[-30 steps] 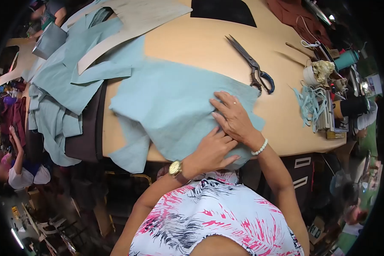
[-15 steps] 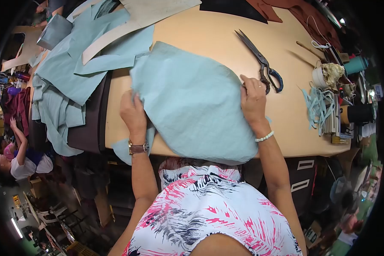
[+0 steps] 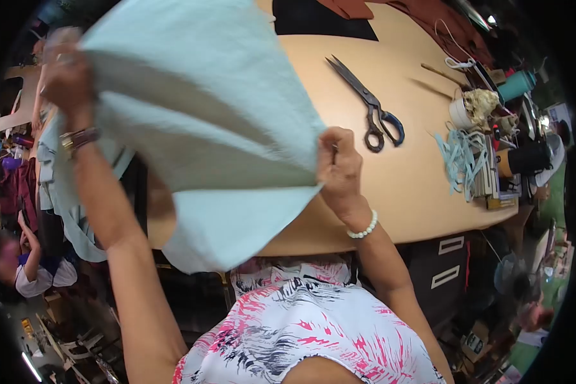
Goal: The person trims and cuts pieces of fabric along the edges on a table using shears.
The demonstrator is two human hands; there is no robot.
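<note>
A large light blue-green cloth [image 3: 205,70] hangs raised and spread between my hands, its folds shaded and its lower flap over the table's front edge. My left hand [image 3: 70,80], blurred by motion, grips the cloth's left corner at the upper left. Closed on the right edge of the cloth is my right hand [image 3: 340,168], with a beaded bracelet at the wrist. Black-handled scissors [image 3: 370,102] lie on the table [image 3: 416,173], to the right of the cloth and apart from my right hand.
More blue-green cloth [image 3: 54,192] drapes at the left. Black material [image 3: 323,19] and brown fabric [image 3: 406,11] lie at the back. On the right are cloth strips [image 3: 459,160], a white cup [image 3: 461,114] and a black spool [image 3: 528,160]. Another person [image 3: 35,265] is at the far left.
The cloth lay on the table and is now lifted and stretched open. My left hand has moved far up and left with its corner. My right hand has shifted left, holding its edge.
</note>
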